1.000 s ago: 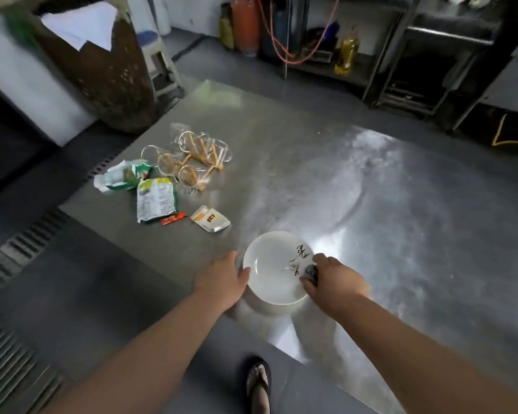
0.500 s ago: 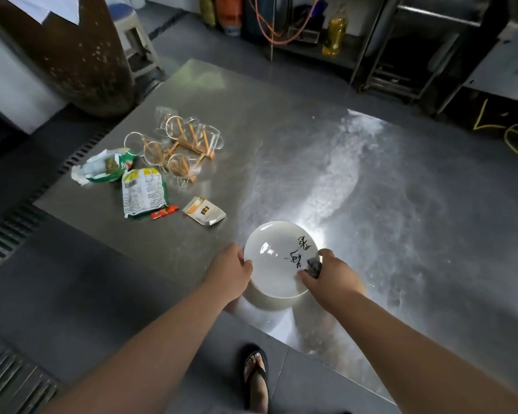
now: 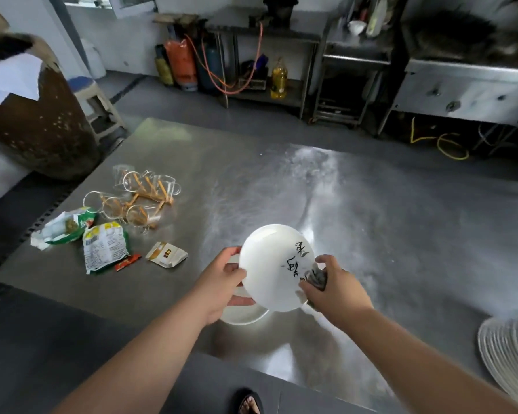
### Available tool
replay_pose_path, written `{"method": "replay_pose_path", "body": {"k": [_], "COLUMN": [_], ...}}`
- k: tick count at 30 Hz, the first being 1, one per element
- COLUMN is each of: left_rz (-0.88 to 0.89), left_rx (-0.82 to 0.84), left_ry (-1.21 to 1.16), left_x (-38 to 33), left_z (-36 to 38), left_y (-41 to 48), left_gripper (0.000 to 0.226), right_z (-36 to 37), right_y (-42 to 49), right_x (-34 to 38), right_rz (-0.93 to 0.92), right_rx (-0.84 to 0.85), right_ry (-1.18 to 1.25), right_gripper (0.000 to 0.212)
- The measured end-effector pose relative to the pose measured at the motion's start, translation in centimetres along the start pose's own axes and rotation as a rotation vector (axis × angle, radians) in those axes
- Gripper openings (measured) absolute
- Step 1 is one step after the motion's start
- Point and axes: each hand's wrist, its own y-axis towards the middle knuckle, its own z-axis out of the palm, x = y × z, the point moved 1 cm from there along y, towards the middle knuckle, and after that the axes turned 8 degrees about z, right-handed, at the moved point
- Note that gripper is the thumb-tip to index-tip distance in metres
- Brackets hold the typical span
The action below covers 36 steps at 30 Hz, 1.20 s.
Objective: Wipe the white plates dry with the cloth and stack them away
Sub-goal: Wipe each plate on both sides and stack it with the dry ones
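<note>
White plate (image 3: 266,264) held tilted, lower centre.
Left hand (image 3: 222,282) grips its rim; right hand (image 3: 334,289) pinches cloth (image 3: 316,276) against opposite rim.

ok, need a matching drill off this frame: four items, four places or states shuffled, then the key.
Items:
1 lettered plate
2 cloth
3 plate stack
4 glass cups

Places or states:
A on the wooden rack, left side of the table
B gripped at its rim by the left hand
C far right of the view
D bunched in the right hand

Pairs: 1-B, 2-D, 3-C, 4-A
</note>
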Motion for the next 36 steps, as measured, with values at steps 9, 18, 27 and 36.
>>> {"method": "replay_pose_path", "body": {"k": [9, 18, 27, 36], "left_rz": [-0.066, -0.310, -0.318, 0.390], "left_rx": [0.229, 0.174, 0.138, 0.277], "left_ry": [-0.143, -0.024, 0.091, 1.215], "left_x": [0.5, 10.3, 15.2, 16.2], "left_z": [12.1, 20.7, 24.1, 20.9], "left_y": [-0.6, -0.1, 0.6, 0.8], "left_gripper": [0.046, 0.054, 0.044, 0.072], "right_z": [-10.2, -10.7, -8.5, -6.0], "right_y": [-3.2, -4.3, -3.9, -0.3], "right_x": [-8.8, -20.0, -25.7, -21.6], "right_rz": [0.127, 0.291, 0.236, 0.140], "right_rx": [-0.231, -0.081, 0.063, 0.000], "right_ry": [0.121, -0.067, -0.038, -0.160], "right_gripper": [0.040, 0.038, 0.042, 0.029]}}
